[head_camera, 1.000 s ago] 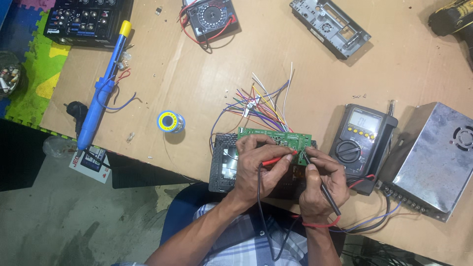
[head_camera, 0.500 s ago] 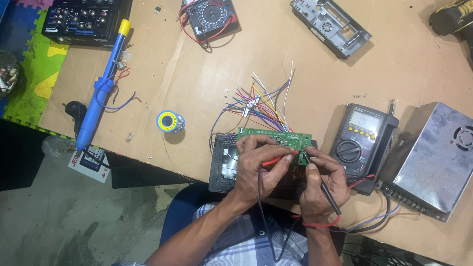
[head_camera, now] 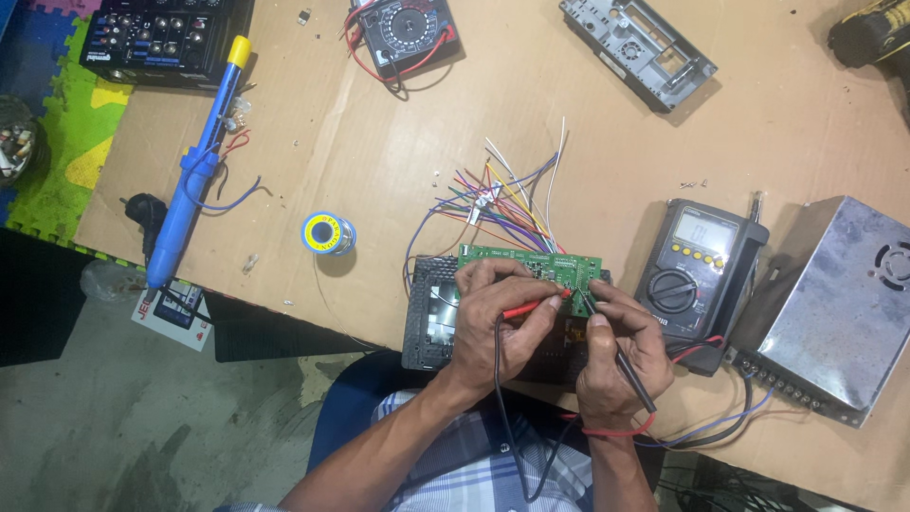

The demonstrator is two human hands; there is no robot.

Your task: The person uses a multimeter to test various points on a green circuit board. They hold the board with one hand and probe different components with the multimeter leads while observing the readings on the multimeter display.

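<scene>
A green circuit board (head_camera: pixel 502 258) with a fan of coloured wires (head_camera: pixel 502 199) lies on top of a black plastic frame (head_camera: pixel 431 318) at the table's near edge. My left hand (head_camera: pixel 498 318) grips a red test probe (head_camera: pixel 533 305) whose tip touches the board's right part. My right hand (head_camera: pixel 616 351) pinches a black test probe (head_camera: pixel 626 370), its tip on the same area of the board. Both probe leads run to a black digital multimeter (head_camera: pixel 697 270) just right of my hands.
A solder spool (head_camera: pixel 328 233) and a blue desoldering pump (head_camera: pixel 194 171) lie to the left. A metal power supply box (head_camera: pixel 839 303) stands at the right. An analog meter (head_camera: pixel 403 33), a black mixer unit (head_camera: pixel 156 38) and a grey chassis (head_camera: pixel 640 52) sit along the far side.
</scene>
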